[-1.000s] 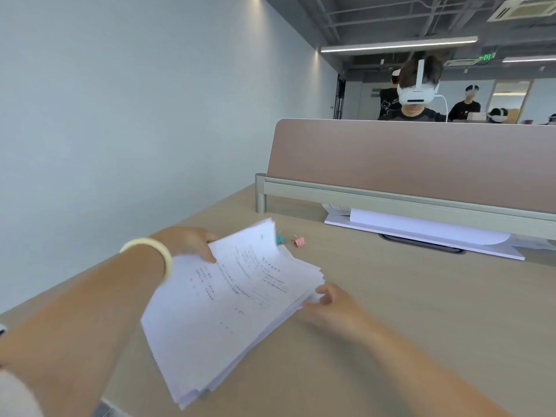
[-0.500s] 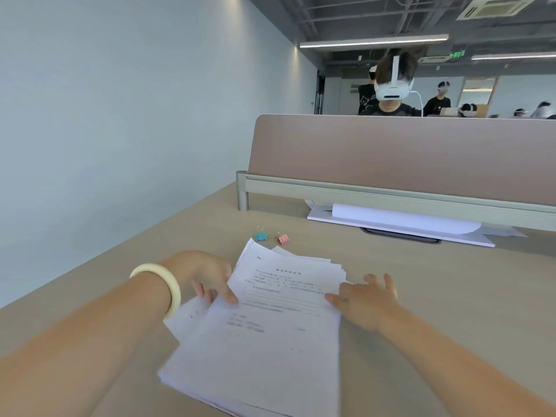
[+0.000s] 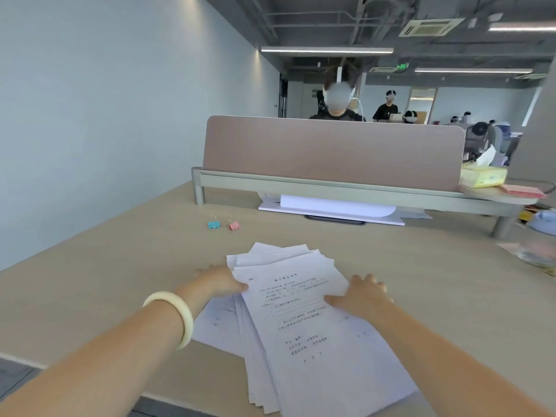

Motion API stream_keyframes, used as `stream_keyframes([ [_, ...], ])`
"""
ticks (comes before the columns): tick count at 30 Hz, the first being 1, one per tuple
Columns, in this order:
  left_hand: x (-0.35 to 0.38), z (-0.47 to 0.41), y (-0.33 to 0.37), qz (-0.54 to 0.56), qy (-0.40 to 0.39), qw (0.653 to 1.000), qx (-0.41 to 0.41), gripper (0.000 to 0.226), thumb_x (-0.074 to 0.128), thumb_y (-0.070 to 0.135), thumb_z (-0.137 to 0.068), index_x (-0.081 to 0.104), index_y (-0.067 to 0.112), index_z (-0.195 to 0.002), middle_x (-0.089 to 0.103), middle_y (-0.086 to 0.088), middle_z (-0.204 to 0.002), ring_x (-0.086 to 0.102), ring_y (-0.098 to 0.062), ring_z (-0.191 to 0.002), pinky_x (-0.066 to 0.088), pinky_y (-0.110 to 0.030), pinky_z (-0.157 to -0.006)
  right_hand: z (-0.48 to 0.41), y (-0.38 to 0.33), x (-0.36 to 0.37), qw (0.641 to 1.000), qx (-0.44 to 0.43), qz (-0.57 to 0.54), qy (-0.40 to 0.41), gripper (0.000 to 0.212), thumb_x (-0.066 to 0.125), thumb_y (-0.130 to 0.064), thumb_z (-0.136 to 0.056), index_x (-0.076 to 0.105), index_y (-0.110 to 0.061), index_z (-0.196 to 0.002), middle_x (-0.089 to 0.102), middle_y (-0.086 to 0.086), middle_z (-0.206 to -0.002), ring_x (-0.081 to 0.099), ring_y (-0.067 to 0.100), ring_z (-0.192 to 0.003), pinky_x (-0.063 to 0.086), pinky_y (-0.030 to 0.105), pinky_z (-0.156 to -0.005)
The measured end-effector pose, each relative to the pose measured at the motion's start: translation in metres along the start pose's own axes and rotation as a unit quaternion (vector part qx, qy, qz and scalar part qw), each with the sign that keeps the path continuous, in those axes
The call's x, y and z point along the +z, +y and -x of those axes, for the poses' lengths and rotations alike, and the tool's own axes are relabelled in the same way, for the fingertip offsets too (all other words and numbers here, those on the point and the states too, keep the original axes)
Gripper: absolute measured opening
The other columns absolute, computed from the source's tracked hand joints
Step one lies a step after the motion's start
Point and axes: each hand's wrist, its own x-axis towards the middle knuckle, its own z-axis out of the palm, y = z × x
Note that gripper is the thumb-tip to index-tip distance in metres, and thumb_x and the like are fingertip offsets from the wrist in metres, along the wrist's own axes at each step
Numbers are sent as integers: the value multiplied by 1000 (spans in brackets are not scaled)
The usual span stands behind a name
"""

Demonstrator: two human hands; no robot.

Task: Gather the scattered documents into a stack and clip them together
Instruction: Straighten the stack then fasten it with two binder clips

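Note:
A loose, fanned stack of white printed documents (image 3: 301, 323) lies on the beige desk (image 3: 105, 284) in front of me, its near end hanging over the desk's front edge. My left hand (image 3: 221, 281), with a pale bangle on the wrist, presses the stack's left side, and its thumb lies on the top sheet. My right hand (image 3: 362, 293) rests against the right side, thumb on the paper and fingers spread. A blue binder clip (image 3: 214, 224) and a pink binder clip (image 3: 233, 226) sit side by side beyond the stack.
A brown desk divider (image 3: 331, 149) stands across the back, with white paper sheets (image 3: 334, 206) under it. A person wearing a headset sits behind it. A yellow tissue box (image 3: 483, 176) and cluttered items lie at the far right.
The stack has been turned from a slant to lie lengthwise toward me, flat on the desk. Both hands have shifted to its two sides. My view has tilted and the clips show farther off.

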Motion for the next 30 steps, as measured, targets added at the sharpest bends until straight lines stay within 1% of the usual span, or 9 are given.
stream_keyframes([
  [2, 1, -5, -4, -7, 19, 999, -26, 62, 56, 51, -81, 44, 24, -135, 48, 0, -141, 41, -25, -132, 32, -41, -111, 0, -4, -4, 999, 18, -11, -28, 91, 56, -71, -72, 36, -13, -139, 33, 8, -143, 38, 29, -131, 42, 36, -99],
  [4, -3, 5, 4, 100, 14, 994, -30, 57, 62, 44, -79, 48, 22, -130, 52, 2, -135, 48, -24, -126, 40, -36, -104, 3, -12, -8, 998, 22, -17, -58, 91, 59, -68, -72, 35, -13, -140, 40, 7, -141, 44, 26, -131, 42, 34, -100],
  [7, -8, 18, 9, 228, -25, 971, -66, 18, 63, 30, -85, 55, 21, -99, 61, 2, -104, 59, -20, -99, 47, -31, -83, 8, -25, -13, 994, -28, -35, -98, 54, 59, -51, -84, 49, -13, -122, 54, 5, -113, 56, 25, -121, 46, 33, -99],
  [10, -14, 24, -3, 236, -55, 965, -105, 16, 67, 28, -83, 55, 18, -81, 60, -1, -79, 57, -16, -69, 45, -27, -66, 16, -28, -16, 978, -58, -128, -157, 34, 62, -39, -86, 59, -8, -100, 57, 5, -84, 66, 25, -80, 55, 32, -80],
  [12, -17, 24, -12, 235, -68, 961, -130, 21, 71, 28, -79, 58, 14, -87, 60, -3, -80, 57, -18, -71, 44, -29, -67, 19, -24, -17, 985, -66, -92, -129, 37, 62, -42, -85, 55, -9, -98, 52, 3, -88, 57, 25, -76, 49, 28, -73],
  [16, -15, 24, -11, 234, -48, 963, -123, 35, 78, 29, -72, 59, 13, -97, 62, -4, -96, 58, -21, -85, 49, -31, -72, 14, -24, -9, 995, -56, -13, -82, 71, 56, -56, -82, 40, -14, -138, 33, 6, -140, 31, 28, -132, 37, 32, -105],
  [21, -14, 34, 12, 309, -79, 944, -89, 26, 70, 20, -81, 61, 6, -101, 65, -8, -89, 60, -22, -73, 49, -30, -58, 7, -20, -13, 986, -98, -74, -111, 58, 57, -39, -87, 42, -16, -139, 38, 5, -148, 19, 24, -144, 28, 38, -114],
  [25, -9, 35, 18, 389, -100, 914, -65, 26, 66, 16, -85, 62, 5, -108, 67, -10, -107, 63, -27, -100, 50, -37, -90, 3, -10, -12, 981, -110, -109, -118, 56, 59, -33, -87, 44, -13, -137, 43, 6, -144, 31, 24, -140, 31, 38, -113],
  [30, 4, 40, 12, 396, -128, 909, -26, 23, 68, 4, -81, 63, 7, -103, 69, -7, -100, 65, -24, -94, 51, -34, -81, -8, 14, -5, 943, -129, -268, -152, 35, 69, -25, -82, 66, -13, -115, 66, -1, -113, 61, 19, -102, 44, 25, -86],
])
